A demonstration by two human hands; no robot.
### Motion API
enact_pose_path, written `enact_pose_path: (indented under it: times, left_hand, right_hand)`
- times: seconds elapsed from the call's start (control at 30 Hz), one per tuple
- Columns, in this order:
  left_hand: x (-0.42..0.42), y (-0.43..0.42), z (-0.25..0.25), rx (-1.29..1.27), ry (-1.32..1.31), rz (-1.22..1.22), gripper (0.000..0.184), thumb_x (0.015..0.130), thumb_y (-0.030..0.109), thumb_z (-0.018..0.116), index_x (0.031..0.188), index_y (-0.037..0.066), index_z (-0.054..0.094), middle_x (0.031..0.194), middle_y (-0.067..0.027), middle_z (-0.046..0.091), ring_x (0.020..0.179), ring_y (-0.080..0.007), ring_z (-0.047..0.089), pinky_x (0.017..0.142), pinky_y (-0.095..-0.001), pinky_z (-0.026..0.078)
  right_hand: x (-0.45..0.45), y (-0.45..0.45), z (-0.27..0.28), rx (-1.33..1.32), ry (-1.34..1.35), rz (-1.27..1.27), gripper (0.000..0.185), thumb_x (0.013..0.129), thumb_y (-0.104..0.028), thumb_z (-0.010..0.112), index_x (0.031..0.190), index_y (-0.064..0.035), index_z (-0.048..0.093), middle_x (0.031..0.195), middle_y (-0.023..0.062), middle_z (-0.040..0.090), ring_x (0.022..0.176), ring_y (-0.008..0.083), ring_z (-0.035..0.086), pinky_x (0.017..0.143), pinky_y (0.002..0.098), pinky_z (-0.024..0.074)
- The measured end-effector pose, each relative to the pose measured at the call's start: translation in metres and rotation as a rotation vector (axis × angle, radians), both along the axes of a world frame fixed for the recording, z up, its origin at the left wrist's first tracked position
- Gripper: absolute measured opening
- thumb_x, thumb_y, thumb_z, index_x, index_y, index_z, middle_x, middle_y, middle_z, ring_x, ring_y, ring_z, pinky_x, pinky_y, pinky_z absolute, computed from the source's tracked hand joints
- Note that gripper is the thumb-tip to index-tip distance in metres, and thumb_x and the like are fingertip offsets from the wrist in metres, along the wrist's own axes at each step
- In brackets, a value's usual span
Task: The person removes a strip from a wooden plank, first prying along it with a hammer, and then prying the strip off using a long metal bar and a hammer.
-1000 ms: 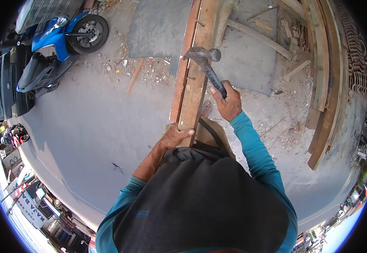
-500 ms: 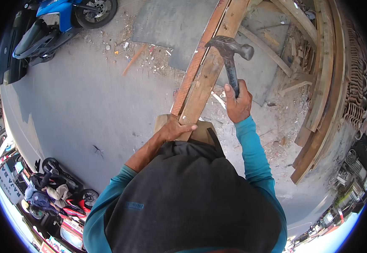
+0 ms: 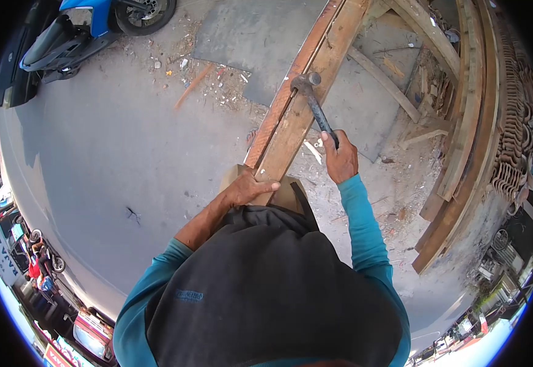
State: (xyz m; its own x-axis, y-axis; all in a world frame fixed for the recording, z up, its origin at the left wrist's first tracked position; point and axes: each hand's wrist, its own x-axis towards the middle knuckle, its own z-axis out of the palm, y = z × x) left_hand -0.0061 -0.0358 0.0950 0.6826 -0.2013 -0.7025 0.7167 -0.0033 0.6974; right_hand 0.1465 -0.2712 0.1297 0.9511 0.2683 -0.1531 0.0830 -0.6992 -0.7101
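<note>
My right hand (image 3: 341, 158) is wrapped around the dark handle of a claw hammer (image 3: 319, 115). The hammer's head is over the gap between two long boards, its claw side down by the gap; whether it touches the wood I cannot tell. One is a plain brown wooden plank (image 3: 291, 134); alongside it on the left runs a reddish, rough-sawn board (image 3: 270, 131). At the near end, close to my lap, my left hand (image 3: 244, 188) grips the plank, thumb lying across its top and fingers partly hidden on the left side.
A blue motorbike (image 3: 98, 21) stands at the upper left. Long stacked timbers (image 3: 456, 177) and rows of curved roof tiles (image 3: 514, 140) line the right. A grey sheet (image 3: 236, 43), wood scraps and debris lie on the ground ahead.
The hammer has come down and left from above the plank to the gap between the boards, its head turned. My left hand stays on the plank. A motorbike with riders has moved away, lower left.
</note>
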Motion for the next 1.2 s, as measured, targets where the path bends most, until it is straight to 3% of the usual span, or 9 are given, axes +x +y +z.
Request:
enact_pose_path:
  times: [0.1,0.2,0.3,0.5,0.8,0.87,1.0,1.1,1.2]
  left_hand:
    - [-0.008,-0.004,-0.015,0.167,-0.101,-0.005,0.086,0.074,0.054,0.083,0.129,-0.006,0.056,0.108,-0.0202,0.069,0.097,-0.0299,0.067,0.088,-0.0389,0.053]
    - [-0.003,-0.008,-0.02,0.263,-0.266,0.011,0.088,0.077,0.046,0.083,0.139,-0.004,0.047,0.12,-0.0173,0.065,0.111,-0.025,0.061,0.094,-0.0367,0.05]
    - [0.023,0.002,0.006,0.129,0.275,-0.332,0.091,0.078,0.041,0.084,0.145,-0.003,0.04,0.129,-0.0166,0.06,0.119,-0.0227,0.056,0.099,-0.0355,0.047]
    - [0.009,0.0,0.008,-0.079,-0.03,0.047,0.084,0.077,0.042,0.084,0.14,-0.002,0.049,0.129,-0.0171,0.061,0.118,-0.0245,0.057,0.099,-0.037,0.047]
    - [0.016,0.006,0.009,0.024,0.14,-0.185,0.085,0.077,0.042,0.083,0.141,-0.003,0.047,0.129,-0.0164,0.06,0.117,-0.0234,0.056,0.099,-0.0381,0.047]
    - [0.016,0.005,0.009,0.05,0.015,-0.128,0.087,0.077,0.041,0.083,0.142,-0.003,0.046,0.13,-0.0167,0.059,0.118,-0.0238,0.056,0.1,-0.038,0.046]
    - [0.004,0.001,-0.006,-0.011,-0.137,0.026,0.088,0.077,0.041,0.083,0.143,-0.004,0.043,0.132,-0.0167,0.058,0.12,-0.0243,0.054,0.101,-0.0374,0.045]
    - [0.003,-0.005,-0.013,0.163,-0.42,0.081,0.091,0.076,0.04,0.084,0.144,-0.004,0.041,0.134,-0.0168,0.056,0.122,-0.025,0.053,0.102,-0.0365,0.044]
    - [0.005,0.001,-0.005,0.123,-0.134,-0.04,0.091,0.075,0.041,0.084,0.143,-0.004,0.043,0.132,-0.0173,0.058,0.122,-0.0263,0.054,0.102,-0.037,0.045]
  right_hand:
    - [0.003,0.008,0.012,0.361,0.508,-0.152,0.05,0.103,-0.051,0.049,0.086,-0.0047,0.055,0.062,0.0039,0.051,0.051,0.0126,0.049,0.047,0.0288,0.0398]
    - [0.001,0.042,0.067,0.585,0.36,-0.313,0.046,0.104,-0.049,0.047,0.085,-0.0074,0.052,0.062,-0.001,0.045,0.048,0.0062,0.041,0.043,0.022,0.0324]
    - [0.018,0.042,0.065,0.565,0.089,-0.352,0.045,0.105,-0.045,0.048,0.085,-0.0046,0.048,0.061,0.0008,0.047,0.052,0.0094,0.046,0.048,0.0282,0.0379]
    - [0.013,0.012,-0.036,-0.145,-0.068,-0.027,0.044,0.103,-0.044,0.05,0.091,-0.0013,0.051,0.066,0.0171,0.056,0.057,0.0286,0.055,0.057,0.0422,0.0458]
    - [0.027,0.027,0.048,0.524,-0.112,-0.351,0.046,0.102,-0.046,0.053,0.09,-0.0015,0.05,0.063,0.0113,0.047,0.059,0.0186,0.053,0.056,0.0402,0.0436]
    - [0.029,0.028,0.032,0.609,-0.124,-0.349,0.045,0.102,-0.044,0.053,0.09,-0.0003,0.049,0.065,0.0166,0.053,0.058,0.0292,0.058,0.056,0.0446,0.0445]
    - [0.009,0.009,-0.045,-0.141,-0.103,-0.053,0.051,0.103,-0.048,0.049,0.093,0.002,0.051,0.07,0.0086,0.056,0.057,0.0195,0.055,0.052,0.035,0.0442]
    - [0.014,0.008,-0.025,0.258,0.431,-0.176,0.051,0.102,-0.052,0.05,0.085,-0.0049,0.052,0.064,0.0023,0.048,0.053,0.0111,0.048,0.046,0.028,0.0382]
    - [0.013,0.026,0.041,0.5,0.36,-0.354,0.05,0.102,-0.052,0.05,0.083,-0.0066,0.051,0.063,0.0001,0.045,0.05,0.0074,0.044,0.045,0.0248,0.0362]
